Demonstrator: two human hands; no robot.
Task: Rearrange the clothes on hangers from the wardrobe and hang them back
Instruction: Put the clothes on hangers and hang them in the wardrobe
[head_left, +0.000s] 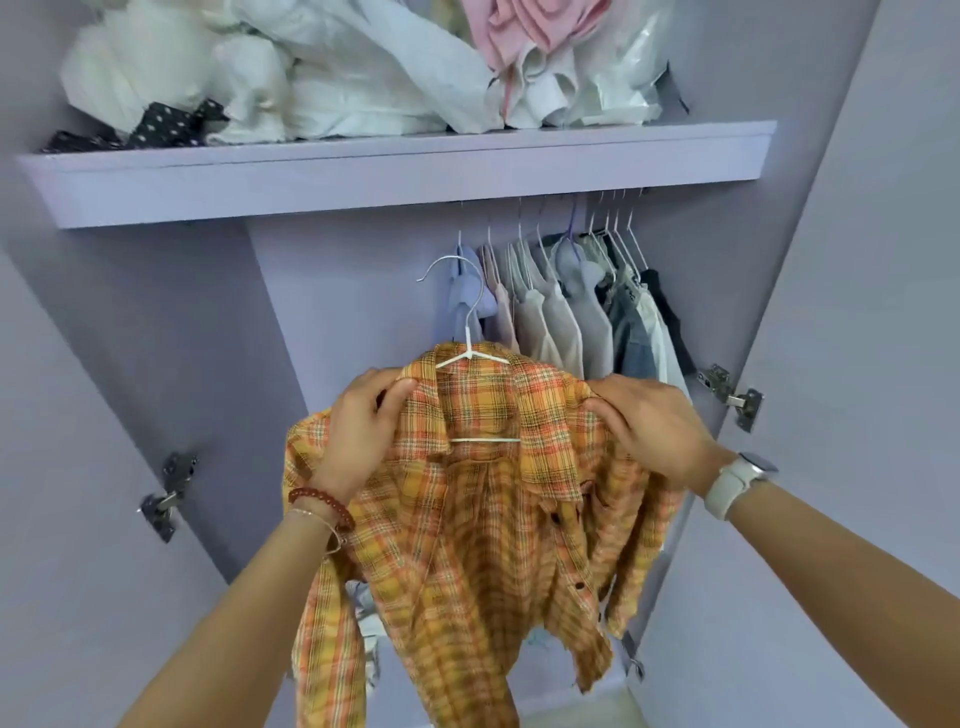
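Note:
An orange and yellow plaid shirt (467, 525) hangs on a white wire hanger (470, 332), held up in front of the open wardrobe. My left hand (358, 431) grips the shirt's left shoulder over the hanger arm. My right hand (649, 426) grips the right shoulder the same way. The hanger's hook points up and to the left, free of the rail. Behind it, several pale shirts on hangers (561, 306) hang bunched at the right of the rail, which the shelf hides.
A lilac shelf (395, 171) above the rail carries a heap of white, pink and dotted fabrics (332, 67). Both wardrobe doors stand open, with metal hinges at left (166, 493) and right (732, 395). Open rail space lies left of the hung clothes.

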